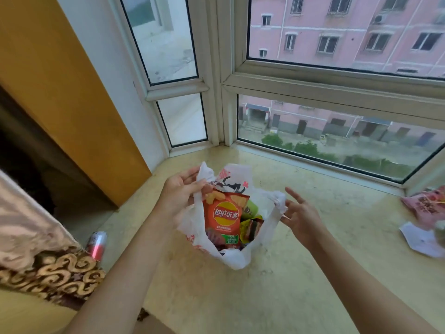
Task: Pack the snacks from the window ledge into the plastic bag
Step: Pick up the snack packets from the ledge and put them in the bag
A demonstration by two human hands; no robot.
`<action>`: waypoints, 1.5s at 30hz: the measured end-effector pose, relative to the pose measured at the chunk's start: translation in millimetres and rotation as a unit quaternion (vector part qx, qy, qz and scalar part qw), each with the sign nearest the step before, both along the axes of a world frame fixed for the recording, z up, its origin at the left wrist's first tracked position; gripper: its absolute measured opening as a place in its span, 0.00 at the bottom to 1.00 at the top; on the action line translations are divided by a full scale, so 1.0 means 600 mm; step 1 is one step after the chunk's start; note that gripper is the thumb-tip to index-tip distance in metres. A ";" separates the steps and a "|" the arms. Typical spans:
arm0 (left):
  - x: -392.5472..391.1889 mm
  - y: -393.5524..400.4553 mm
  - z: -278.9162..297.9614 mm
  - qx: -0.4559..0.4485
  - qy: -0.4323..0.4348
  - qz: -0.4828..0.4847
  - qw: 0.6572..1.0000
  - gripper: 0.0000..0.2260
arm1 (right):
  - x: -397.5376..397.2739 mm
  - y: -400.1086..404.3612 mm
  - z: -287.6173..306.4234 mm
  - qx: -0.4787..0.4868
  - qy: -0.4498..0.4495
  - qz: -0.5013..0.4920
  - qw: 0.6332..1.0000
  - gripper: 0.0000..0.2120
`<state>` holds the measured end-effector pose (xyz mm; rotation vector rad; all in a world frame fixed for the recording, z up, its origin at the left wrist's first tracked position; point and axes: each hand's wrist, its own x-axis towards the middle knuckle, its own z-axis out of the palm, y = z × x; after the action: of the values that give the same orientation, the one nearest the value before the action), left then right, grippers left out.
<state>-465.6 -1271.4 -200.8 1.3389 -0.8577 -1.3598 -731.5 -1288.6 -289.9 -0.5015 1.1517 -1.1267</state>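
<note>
We hold plastic bag (231,257) on window ledge (301,273): left hand (179,192) pinches one handle, right hand (299,214) spread, fingers straight, touching other. Chips packet (222,216) already inside. Pink snack packet (426,204) remains far right; next, we judge, reach for it.

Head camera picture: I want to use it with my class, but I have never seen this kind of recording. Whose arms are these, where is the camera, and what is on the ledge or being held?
No machine here: a person wears a camera on the head, looking down at their own arms. The left hand pinches one handle of a white plastic bag standing on the window ledge. The right hand is open, fingers spread, at the other handle. Inside the bag stand a red crisp packet and other snacks. A pink packet lies at the far right, a can at the left.
</note>
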 end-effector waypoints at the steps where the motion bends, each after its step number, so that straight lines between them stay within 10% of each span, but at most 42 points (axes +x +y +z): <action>1: -0.006 -0.007 0.014 -0.005 0.019 -0.004 1.000 0.18 | -0.004 -0.001 0.020 -0.013 -0.008 -0.003 1.000 0.28; 20: -0.124 -0.057 0.160 -0.057 0.141 -0.107 0.983 0.15 | -0.160 0.060 0.280 -0.142 0.098 -0.115 0.978 0.30; 30: -0.387 -0.011 0.127 0.001 0.173 -0.249 0.953 0.31 | -0.340 0.173 0.261 -0.099 0.201 -0.237 0.945 0.32; 45: -0.648 0.047 0.015 0.031 0.089 -0.234 0.968 0.22 | -0.655 0.279 0.154 -0.018 0.131 -0.228 0.965 0.23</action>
<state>-854.4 -1243.1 -191.9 1.0747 -1.0550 -1.8543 -1124.2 -1121.1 -197.8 -0.4322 1.5310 -1.5096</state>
